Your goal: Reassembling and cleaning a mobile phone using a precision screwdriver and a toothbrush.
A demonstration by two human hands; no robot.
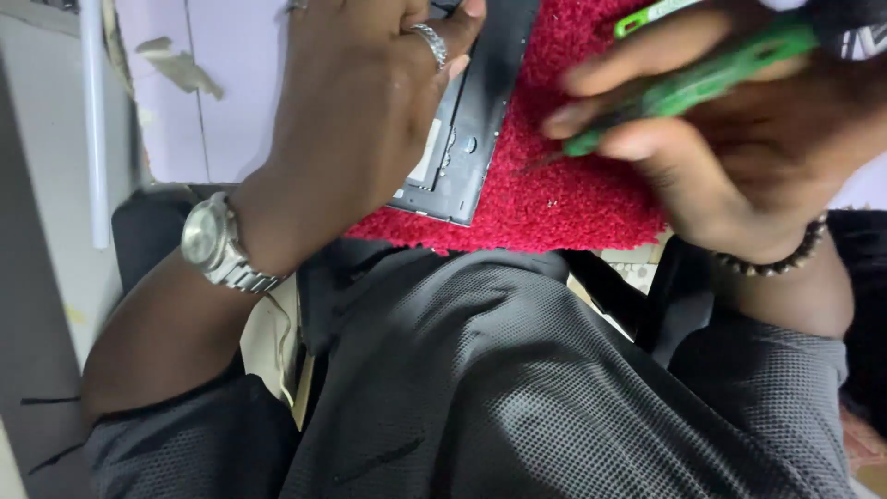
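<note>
Left hand (pixel 356 102) pressed flat on dark device (pixel 462 139), long axis running away; right hand (pixel 730 139) fingers clamped on green screwdriver (pixel 693 83), tip aimed left toward it.

Light is soft and even, approx. medium bright, no hard shadows. Far left wall (pixel 166 83) looks pale and a bit washed out. Small glare on the watch (pixel 211 242) and on the ring (pixel 431 42), so light comes probably from above. Right hand (pixel 739 139) w/ the green tool (pixel 702 79) is smeared by motion blur, edges not sharp. Left hand (pixel 356 120) is soft too. Near dark shirt (pixel 517 388) is sharper, weave visible. Red mat (pixel 564 185) very saturated.
</note>
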